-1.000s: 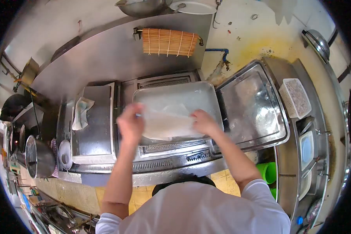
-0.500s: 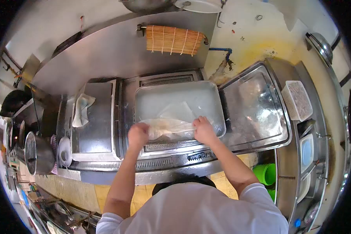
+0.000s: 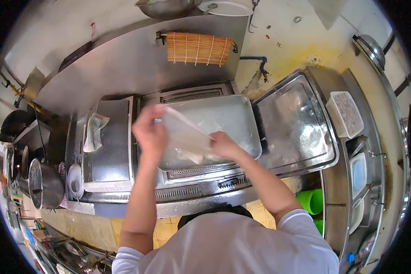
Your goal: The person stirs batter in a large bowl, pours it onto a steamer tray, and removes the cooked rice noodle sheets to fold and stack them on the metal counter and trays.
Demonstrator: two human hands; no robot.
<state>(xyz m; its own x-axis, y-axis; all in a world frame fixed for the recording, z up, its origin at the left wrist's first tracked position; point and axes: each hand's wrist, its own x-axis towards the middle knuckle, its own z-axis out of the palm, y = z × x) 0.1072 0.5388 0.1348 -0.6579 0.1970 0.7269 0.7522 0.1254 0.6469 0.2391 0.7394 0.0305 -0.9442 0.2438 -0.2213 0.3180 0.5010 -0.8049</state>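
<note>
A thin, whitish, see-through sheet, cloth-like (image 3: 186, 129), is stretched slantwise above the large metal tray (image 3: 256, 114); I cannot tell whether it is fabric. My left hand (image 3: 150, 130), smeared a little by motion, is closed on its upper left end at the tray's left side. Lower, over the tray's middle, my right hand (image 3: 224, 145) pinches the other end. Pale, creased material (image 3: 190, 156) lies in the tray below the sheet, partly hidden by it.
Left of the tray, a folded white cloth (image 3: 96, 132) lies on a flat steel cover (image 3: 108, 160). To the right sits a wet, rimmed metal tray (image 3: 292, 128), with a white basket (image 3: 345, 114) beyond it. A bamboo mat (image 3: 198, 48) hangs behind; a steel pot (image 3: 45, 185) stands far left.
My left hand has risen and moved away from me, lifting its end of the sheet. My right hand has shifted left. The sheet now slants instead of lying bunched along the tray's near side.
</note>
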